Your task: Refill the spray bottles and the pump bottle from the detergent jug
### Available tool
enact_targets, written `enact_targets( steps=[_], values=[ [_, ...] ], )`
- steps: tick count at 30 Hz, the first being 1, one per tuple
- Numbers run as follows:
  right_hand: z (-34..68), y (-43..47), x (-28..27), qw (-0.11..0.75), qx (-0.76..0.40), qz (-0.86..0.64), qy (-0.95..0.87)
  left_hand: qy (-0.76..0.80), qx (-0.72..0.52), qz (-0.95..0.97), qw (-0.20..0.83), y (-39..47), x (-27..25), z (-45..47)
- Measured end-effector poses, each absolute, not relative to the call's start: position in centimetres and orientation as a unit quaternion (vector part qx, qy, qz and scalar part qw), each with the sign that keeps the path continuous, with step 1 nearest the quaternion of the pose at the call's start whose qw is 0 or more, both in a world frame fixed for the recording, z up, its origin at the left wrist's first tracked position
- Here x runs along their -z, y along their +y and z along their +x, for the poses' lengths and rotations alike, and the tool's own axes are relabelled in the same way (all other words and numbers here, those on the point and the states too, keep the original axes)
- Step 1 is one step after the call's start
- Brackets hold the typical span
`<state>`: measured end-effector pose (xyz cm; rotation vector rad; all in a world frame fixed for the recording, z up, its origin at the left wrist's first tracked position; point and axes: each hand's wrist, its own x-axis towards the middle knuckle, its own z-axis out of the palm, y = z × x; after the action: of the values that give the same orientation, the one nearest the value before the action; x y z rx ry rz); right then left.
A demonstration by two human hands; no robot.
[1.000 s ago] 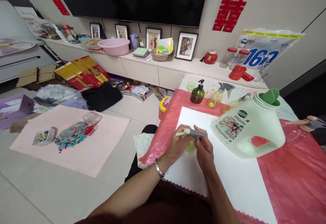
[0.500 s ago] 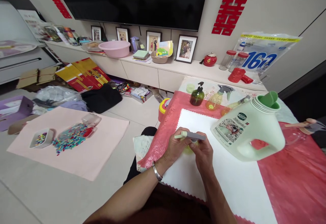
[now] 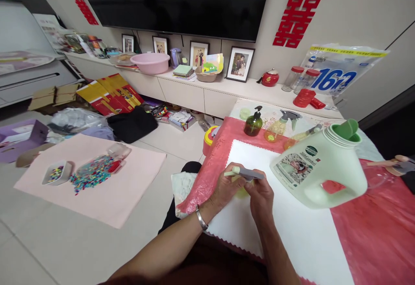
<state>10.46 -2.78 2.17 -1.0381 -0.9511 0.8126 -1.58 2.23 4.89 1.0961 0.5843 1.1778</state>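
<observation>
Both my hands are closed around a small spray bottle (image 3: 249,174) with a grey and pale-green trigger head; its yellowish body is mostly hidden below. My left hand (image 3: 227,190), with a silver bracelet at the wrist, grips it from the left. On the other side, the fingers of my right hand (image 3: 262,193) pinch it just under the head. Beneath is a white sheet (image 3: 292,233) with a scalloped edge. To the right stands a large pale-green detergent jug (image 3: 319,168), uncapped, with a green cup (image 3: 347,129) in its mouth.
Behind the sheet are a dark green pump bottle (image 3: 253,125), a yellowish spray bottle (image 3: 275,130) and another lying tilted (image 3: 301,137). Another spray bottle (image 3: 385,168) is at the right on red plastic (image 3: 372,220). Coloured beads (image 3: 94,176) lie on a pink sheet (image 3: 129,198) at left.
The view has shifted slightly, so the surroundings appear a little further right. Both hands keep the same hold on the spray bottle.
</observation>
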Motion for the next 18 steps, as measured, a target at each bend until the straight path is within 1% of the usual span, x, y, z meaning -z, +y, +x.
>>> enact_targets(
  steps=[6, 9, 15, 18],
  values=[
    [11.2, -3.3, -2.8, 0.652, -0.401, -0.465, -0.446, 0.269, -0.507, 0.467, 0.673, 2.1, -5.5, -1.5],
    [11.1, -3.3, -3.2, 0.651, -0.405, -0.462, -0.446, 0.266, -0.51, 0.46, 0.677, 2.0, -5.7, -1.5],
    [10.1, -2.9, -3.0, 0.675, -0.364, -0.483, -0.424, 0.279, -0.519, 0.458, 0.666, 2.2, -5.3, -1.7],
    [10.2, -2.9, -2.9, 0.672, -0.349, -0.491, -0.43, 0.277, -0.526, 0.462, 0.658, 2.3, -5.2, -1.8]
  ],
)
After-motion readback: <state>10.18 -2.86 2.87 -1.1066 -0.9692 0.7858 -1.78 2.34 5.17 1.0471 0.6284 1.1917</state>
